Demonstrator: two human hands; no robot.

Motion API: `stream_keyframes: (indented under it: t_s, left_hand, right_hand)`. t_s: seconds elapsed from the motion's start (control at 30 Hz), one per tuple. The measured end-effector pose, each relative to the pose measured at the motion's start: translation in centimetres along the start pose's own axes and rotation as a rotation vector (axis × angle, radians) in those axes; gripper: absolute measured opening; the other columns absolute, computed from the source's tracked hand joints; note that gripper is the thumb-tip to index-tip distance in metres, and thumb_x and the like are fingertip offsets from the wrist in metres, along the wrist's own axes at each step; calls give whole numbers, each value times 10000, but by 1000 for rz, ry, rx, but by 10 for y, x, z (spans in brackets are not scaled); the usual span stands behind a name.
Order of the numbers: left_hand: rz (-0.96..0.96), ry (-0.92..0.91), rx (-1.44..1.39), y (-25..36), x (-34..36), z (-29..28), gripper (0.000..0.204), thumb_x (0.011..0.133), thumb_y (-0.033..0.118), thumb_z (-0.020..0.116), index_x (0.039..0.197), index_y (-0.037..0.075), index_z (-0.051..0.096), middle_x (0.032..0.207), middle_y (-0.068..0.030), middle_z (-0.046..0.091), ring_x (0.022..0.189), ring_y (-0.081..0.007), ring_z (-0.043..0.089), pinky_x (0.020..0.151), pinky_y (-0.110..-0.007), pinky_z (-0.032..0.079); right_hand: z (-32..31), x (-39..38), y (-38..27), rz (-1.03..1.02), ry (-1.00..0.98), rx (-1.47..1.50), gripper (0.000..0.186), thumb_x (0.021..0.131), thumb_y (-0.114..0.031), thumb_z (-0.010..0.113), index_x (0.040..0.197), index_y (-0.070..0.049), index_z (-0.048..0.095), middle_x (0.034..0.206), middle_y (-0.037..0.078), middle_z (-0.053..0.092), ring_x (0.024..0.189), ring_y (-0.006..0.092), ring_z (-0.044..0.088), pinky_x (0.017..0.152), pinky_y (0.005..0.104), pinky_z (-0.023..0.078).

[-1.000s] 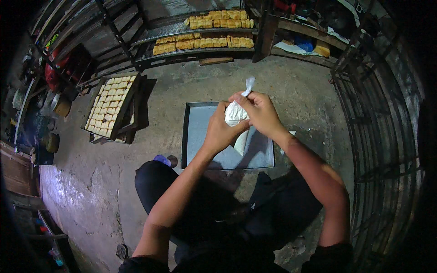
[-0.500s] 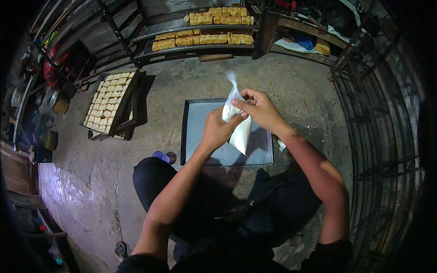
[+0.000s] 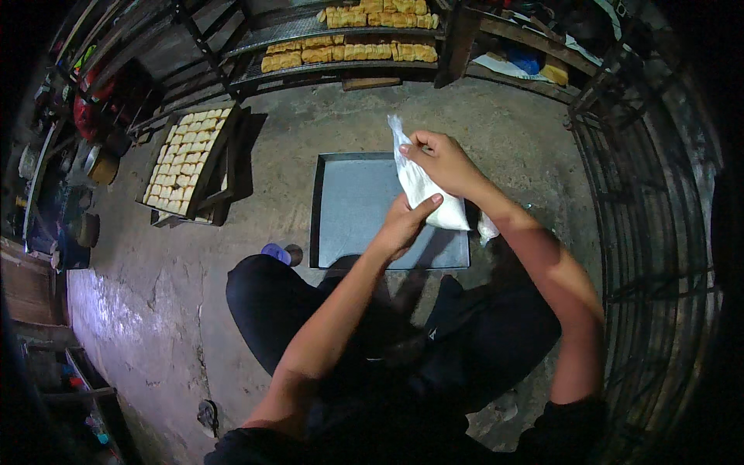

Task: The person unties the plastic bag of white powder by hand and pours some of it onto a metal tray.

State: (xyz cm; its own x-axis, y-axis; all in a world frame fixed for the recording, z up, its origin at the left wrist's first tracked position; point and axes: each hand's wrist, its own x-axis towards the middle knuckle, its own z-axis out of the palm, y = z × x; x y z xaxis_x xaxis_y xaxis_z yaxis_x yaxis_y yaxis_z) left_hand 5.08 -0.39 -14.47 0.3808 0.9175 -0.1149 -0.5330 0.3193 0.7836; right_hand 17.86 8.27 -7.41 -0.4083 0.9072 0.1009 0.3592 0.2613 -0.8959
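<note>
Both my hands hold a clear plastic bag (image 3: 422, 188) filled with something white, tapering to a narrow twisted end at the top. My left hand (image 3: 404, 221) cups the bag's lower side, its thumb pressed across the filling. Near the narrow end, my right hand (image 3: 440, 161) pinches the plastic between thumb and fingers. The bag slants over a shallow rectangular metal tray (image 3: 341, 209) with dark rims on the floor. No contents show in the visible part of the tray. My forearms and the bag hide its right side.
To the left stands a stacked tray of pale dough pieces (image 3: 186, 160). Browned bread loaves (image 3: 349, 53) fill racks at the back. A purple cup (image 3: 276, 253) sits by my left knee. A small plastic bag (image 3: 487, 229) lies right of the tray; dark metal racks (image 3: 643, 225) line the right.
The bag has swung rightward at its lower end, and my left hand has moved right with it. My right hand has shifted up and slightly right, toward the narrow end.
</note>
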Motion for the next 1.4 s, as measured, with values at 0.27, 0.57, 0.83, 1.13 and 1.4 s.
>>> stream_keyframes:
  t_s: [0.27,0.57,0.83,1.13,1.4]
  left_hand:
    - [-124,126,-196,-65,1,-8,436,1044,224,649,1405,33,498,1316,-92,629,1182,-217,638,1016,-398,515]
    - [-97,207,-237,-83,17,-18,448,1071,215,585,1461,62,426,1336,-107,609,1178,-252,660,973,-415,561]
    - [-90,167,-372,-86,24,-18,447,1002,143,610,1392,-16,459,1347,-131,602,1238,-270,621,1059,-432,504]
    - [-121,148,-343,-78,11,-5,354,1049,202,593,1360,59,499,1272,-70,641,1150,-182,644,980,-370,527]
    - [-67,356,-60,-98,24,-26,163,1036,182,654,1135,54,627,1046,-36,698,857,-108,662,727,-274,518]
  right_hand:
    - [11,-22,67,281,-235,-237,521,989,-484,675,1145,11,635,1008,124,687,928,176,627,804,340,513]
    - [19,-28,73,325,-302,-178,804,765,-578,841,1199,64,627,1124,216,699,1066,297,672,916,384,516]
    - [9,-12,79,364,-445,-243,590,827,-397,815,1171,59,664,1108,210,697,1004,294,666,882,386,512]
    - [0,-12,92,393,-461,-266,515,883,-428,727,1146,14,699,1088,213,726,992,361,707,862,428,536]
    - [9,-13,41,426,-352,-634,968,656,-622,837,1209,137,602,1181,326,680,1095,445,684,928,461,546]
